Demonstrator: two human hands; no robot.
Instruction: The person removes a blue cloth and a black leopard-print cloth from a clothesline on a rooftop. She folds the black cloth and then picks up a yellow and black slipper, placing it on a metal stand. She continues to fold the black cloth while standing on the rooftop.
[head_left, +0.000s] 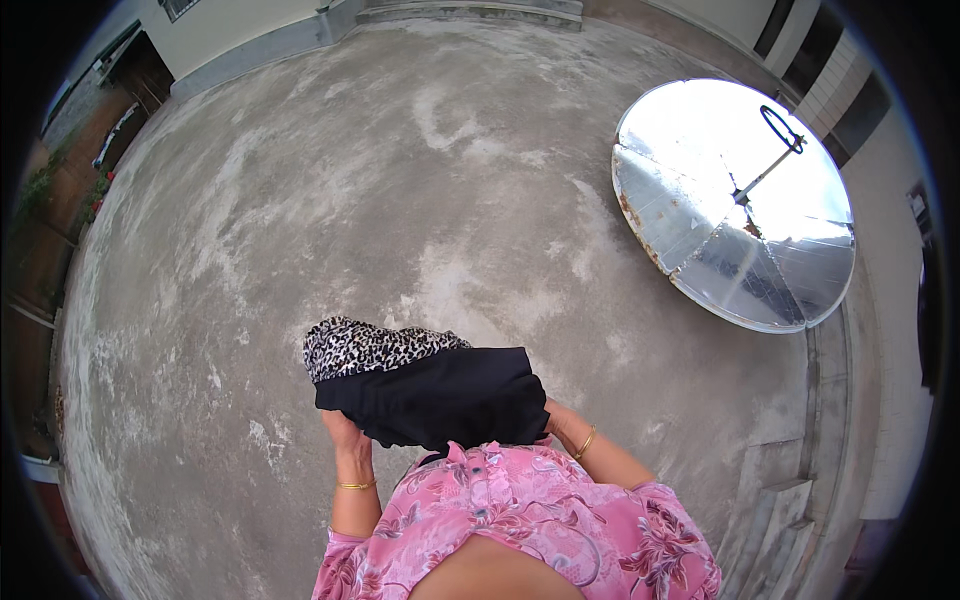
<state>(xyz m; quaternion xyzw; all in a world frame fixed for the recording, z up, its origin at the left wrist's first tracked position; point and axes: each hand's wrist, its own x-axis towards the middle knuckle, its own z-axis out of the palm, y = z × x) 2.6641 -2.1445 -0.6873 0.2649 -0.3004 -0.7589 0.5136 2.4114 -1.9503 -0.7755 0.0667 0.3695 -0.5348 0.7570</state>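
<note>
Before my chest I carry a bundle of cloth: a black garment (442, 394) on the near side and a leopard-print cloth (375, 346) behind it, on the far left. My left hand (343, 430) supports the black garment's left end from underneath, and its fingers are hidden by the fabric. At the right end, my right hand (553, 417) holds the same bundle, mostly covered by the black cloth. A gold-coloured bangle circles each wrist.
A concrete yard (337, 202) spreads ahead. On the right stands a round mirrored solar cooker dish (682, 247) with a black ring on a central arm. Concrete steps (772, 517) lie at lower right, more steps (472, 10) at the far wall. Plants (94, 199) line the left edge.
</note>
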